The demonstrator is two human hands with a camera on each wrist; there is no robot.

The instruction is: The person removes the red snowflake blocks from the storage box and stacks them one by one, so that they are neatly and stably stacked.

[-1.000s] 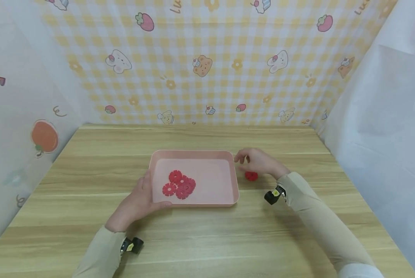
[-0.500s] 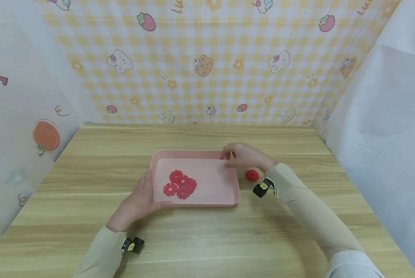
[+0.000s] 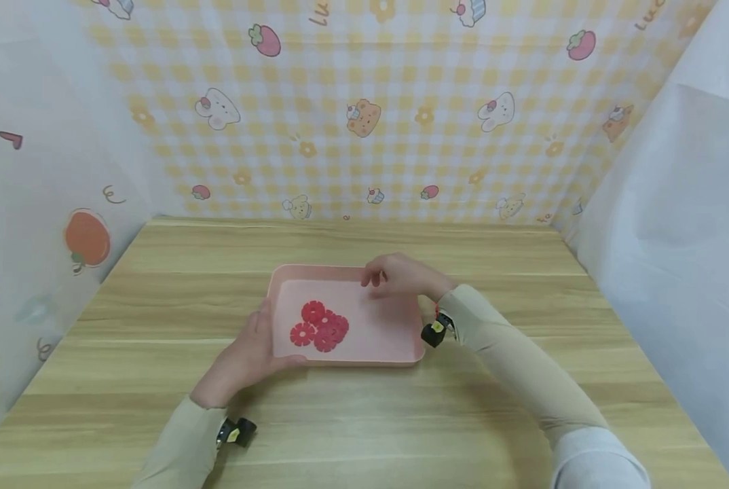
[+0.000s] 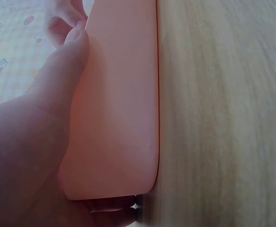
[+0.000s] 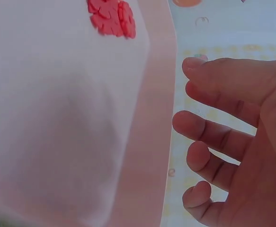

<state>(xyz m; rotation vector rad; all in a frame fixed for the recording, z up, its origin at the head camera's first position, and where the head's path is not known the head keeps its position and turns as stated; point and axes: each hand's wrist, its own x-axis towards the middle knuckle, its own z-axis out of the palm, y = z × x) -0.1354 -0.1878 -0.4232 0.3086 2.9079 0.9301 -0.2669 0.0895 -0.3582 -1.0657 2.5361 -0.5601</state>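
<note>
A shallow pink tray (image 3: 370, 350) lies on the table, with several red notched discs (image 3: 324, 329) overlapping in its left half. My left hand (image 3: 248, 350) grips the tray's near left corner, thumb along the front rim and fingers at the left side. In the left wrist view the thumb (image 4: 64, 66) lies along the tray's wall. My right hand (image 3: 401, 275) hovers over the tray's back right part, its fingers loosely bent. Nothing shows between the thumb and fingers in the right wrist view, where the right hand (image 5: 232, 137) appears beyond the tray rim.
Right of the tray, the red disc or discs on the table (image 3: 436, 309) are mostly hidden by my right wrist and its camera. A yellow checked sheet (image 3: 340, 156) hangs behind the wooden table (image 3: 364, 421); white sheets stand at both sides.
My right hand has moved left, from beside the red disc right of the tray to above the tray. The left hand keeps its hold on the corner. The view has shifted slightly.
</note>
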